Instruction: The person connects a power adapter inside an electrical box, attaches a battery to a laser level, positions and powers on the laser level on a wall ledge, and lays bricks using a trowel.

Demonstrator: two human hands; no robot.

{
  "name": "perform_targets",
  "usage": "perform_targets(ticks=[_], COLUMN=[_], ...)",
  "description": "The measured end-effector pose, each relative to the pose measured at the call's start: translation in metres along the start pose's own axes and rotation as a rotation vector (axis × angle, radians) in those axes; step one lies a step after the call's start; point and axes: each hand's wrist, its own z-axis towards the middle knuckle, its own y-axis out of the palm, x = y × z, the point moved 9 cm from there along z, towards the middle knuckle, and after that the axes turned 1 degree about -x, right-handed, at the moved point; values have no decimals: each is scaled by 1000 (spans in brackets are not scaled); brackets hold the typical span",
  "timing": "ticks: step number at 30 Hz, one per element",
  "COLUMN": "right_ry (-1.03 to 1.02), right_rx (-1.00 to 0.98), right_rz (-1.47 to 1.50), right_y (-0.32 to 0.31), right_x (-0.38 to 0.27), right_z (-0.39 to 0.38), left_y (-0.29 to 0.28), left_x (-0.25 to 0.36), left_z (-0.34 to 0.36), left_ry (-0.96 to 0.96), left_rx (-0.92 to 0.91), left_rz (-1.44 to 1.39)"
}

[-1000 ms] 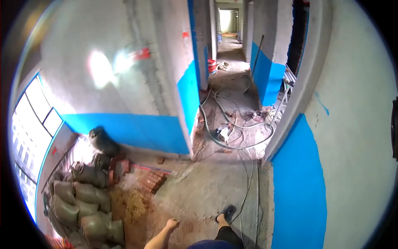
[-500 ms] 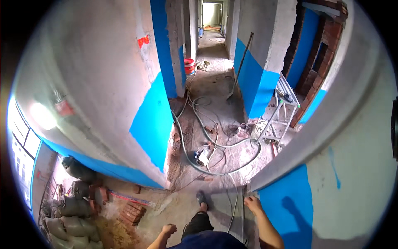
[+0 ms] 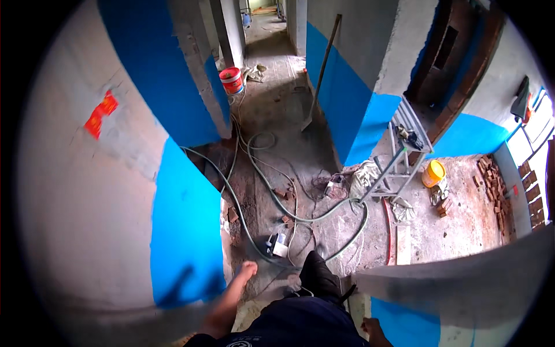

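Observation:
My left hand (image 3: 246,270) swings out in front of me over the dusty concrete floor, close to the blue-painted wall corner (image 3: 185,231). Its fingers look curled in and nothing is in it. Only a part of my right hand (image 3: 373,331) shows at the lower edge, beside a grey and blue wall edge (image 3: 439,286); its fingers are not readable. My dark-trousered leg and black shoe (image 3: 317,272) step forward between the hands. A small white box-like device (image 3: 278,245) lies on the floor just ahead of my left hand.
Grey-green hoses (image 3: 272,196) snake along the corridor floor among loose brick bits. A red bucket (image 3: 232,79) stands farther down, and a long-handled tool (image 3: 321,75) leans on the blue wall. To the right are a metal stand (image 3: 399,156), a yellow bucket (image 3: 433,172) and stacked bricks (image 3: 491,170).
I have turned and walked from the room with the sacks into the corridor mouth. The hoses and the white device are now close. My right hand has dropped to the frame's lower edge.

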Motion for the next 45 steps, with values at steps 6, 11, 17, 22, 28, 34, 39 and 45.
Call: perform_targets(ticks=[6,11,17,22,28,34,39,45], right_ry=[-397,-865,-1300,-1458,-1291,-222,-288,-431], right_rx=[-423,-90,325,-28,-151,-462,-79,-74], right_rz=[379,-569,-144,-46,-144,-166,-153,-155], right_y=[7,-30,-54,20,55,1,14,69], right_x=[-147,-471,-982,-1172,-1327,-1199,-1265,-1524], right_z=[115,105,-202,-433,-290,13,-93,-146], left_y=[10,6,-23,-47,-94,-201,-204,-224], left_x=[162,187,226,203,272,566,819,927], left_z=[164,250,289,348,522,811,951,1145], left_ry=[88,-36,127,-548,-545,108,148,109], left_rx=[109,-12,-74,149,-28,271,172,19], left_rz=[-95,-25,454,-115,152,811,116,192])
